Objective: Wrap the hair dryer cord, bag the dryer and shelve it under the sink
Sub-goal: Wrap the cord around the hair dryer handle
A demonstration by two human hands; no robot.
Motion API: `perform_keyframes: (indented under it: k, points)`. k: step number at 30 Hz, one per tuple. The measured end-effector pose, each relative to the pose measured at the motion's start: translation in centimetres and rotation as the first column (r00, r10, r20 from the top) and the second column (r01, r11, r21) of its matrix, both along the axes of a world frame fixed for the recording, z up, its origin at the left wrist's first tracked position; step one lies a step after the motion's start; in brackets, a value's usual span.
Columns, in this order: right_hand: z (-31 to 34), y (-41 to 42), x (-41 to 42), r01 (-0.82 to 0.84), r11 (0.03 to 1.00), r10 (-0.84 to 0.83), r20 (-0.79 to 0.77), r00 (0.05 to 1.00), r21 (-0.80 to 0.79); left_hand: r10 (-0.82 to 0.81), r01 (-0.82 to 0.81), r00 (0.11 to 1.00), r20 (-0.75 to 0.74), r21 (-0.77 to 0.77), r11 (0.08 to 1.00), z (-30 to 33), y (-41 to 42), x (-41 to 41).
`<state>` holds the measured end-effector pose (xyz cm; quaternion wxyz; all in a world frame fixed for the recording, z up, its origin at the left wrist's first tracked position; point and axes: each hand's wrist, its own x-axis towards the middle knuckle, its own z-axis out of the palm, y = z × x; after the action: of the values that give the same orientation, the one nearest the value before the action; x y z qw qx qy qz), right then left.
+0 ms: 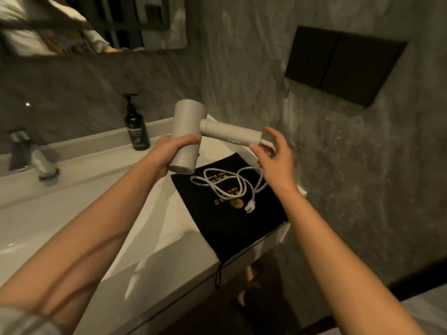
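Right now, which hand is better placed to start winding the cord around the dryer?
The right hand. It is at the handle's end, where the cord leaves, with the loose loops on the black bag just below. The left hand already holds the hair dryer by its barrel.

Bare forearms — pale sleeve point(14, 320) at left.
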<state>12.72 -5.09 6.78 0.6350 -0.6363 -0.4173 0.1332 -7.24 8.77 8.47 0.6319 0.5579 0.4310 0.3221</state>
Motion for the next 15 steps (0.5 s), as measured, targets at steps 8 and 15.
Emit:
perform_keyframes:
  k: [8, 15]
  points:
    - [1.2, 1.2, -2.7, -0.082, 0.996, 0.084, -0.121, 0.989, 0.027, 0.317, -0.326, 0.916, 0.247, -0.004, 0.945, 1.9, -3.4, -3.9]
    - [1.7, 2.1, -5.4, -0.209, 0.975, 0.209, 0.012, 0.978, 0.077, 0.478, -0.505, 0.77, 0.423, -0.055, 0.862, 6.1, -5.4, -6.3]
